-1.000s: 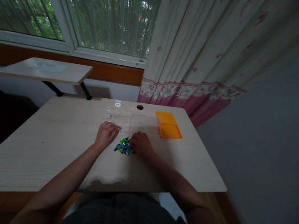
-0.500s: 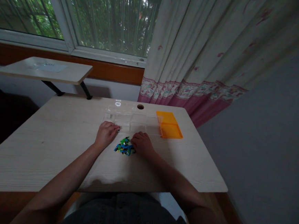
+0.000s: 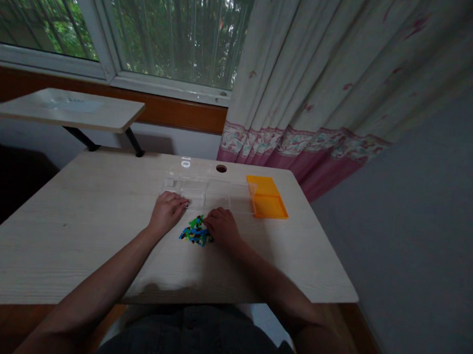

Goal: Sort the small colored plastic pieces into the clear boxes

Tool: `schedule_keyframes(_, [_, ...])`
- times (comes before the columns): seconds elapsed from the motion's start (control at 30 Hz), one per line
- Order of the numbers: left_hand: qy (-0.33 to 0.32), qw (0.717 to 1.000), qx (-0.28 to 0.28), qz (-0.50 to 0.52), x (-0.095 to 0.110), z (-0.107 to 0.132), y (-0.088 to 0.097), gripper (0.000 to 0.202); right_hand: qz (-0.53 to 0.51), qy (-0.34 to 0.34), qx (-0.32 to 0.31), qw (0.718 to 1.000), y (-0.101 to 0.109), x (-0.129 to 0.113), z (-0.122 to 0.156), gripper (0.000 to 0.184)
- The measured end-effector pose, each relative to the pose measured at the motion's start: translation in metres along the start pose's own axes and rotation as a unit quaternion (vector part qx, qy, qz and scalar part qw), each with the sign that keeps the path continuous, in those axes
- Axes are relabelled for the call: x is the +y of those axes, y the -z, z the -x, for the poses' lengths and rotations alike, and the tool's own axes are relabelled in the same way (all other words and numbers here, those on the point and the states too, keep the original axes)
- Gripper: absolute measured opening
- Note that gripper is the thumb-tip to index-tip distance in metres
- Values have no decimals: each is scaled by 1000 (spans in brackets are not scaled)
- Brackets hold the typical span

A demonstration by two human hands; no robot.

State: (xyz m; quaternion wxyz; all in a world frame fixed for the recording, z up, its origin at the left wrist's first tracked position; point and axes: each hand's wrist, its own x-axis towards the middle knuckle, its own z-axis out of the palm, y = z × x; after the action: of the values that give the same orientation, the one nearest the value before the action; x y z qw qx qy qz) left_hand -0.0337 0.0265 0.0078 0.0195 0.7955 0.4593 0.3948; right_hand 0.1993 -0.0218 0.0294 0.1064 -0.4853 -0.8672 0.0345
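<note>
A small heap of blue, green and black pieces [image 3: 195,232] lies on the pale wooden table [image 3: 93,226] between my hands. My left hand [image 3: 167,211] rests on the table just left of the heap, fingers curled near the front edge of a clear compartment tray [image 3: 206,192]; what it holds, if anything, is hidden. My right hand [image 3: 223,226] sits at the heap's right side, fingers curled and touching the pieces. An orange lid [image 3: 266,197] stands at the tray's right end.
A round cable hole [image 3: 221,168] is in the table's far edge. A small side table [image 3: 68,107] stands at the back left under the window. A patterned curtain [image 3: 308,95] hangs at the back right. The table's right edge drops off beside a grey wall.
</note>
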Motion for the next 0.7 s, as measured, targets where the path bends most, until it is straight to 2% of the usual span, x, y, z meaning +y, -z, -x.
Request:
schedule_keyframes(0.17, [8, 1000, -13, 1, -2, 1, -1, 23, -19, -7, 7, 1000, -1, 3, 1, 18])
schedule_keyframes(0.33, [7, 1000, -6, 9, -4, 1, -3, 22, -106, -29, 40, 993, -6, 12, 0, 16])
schedule_keyframes(0.53, [11, 1000, -19, 5, -3, 1, -1, 21, -261, -63, 81, 960, -7, 20, -2, 13])
schedule_keyframes(0.7, [6, 999, -35, 5, -3, 3, -2, 22, -340, -83, 89, 933, -5, 21, -2, 12])
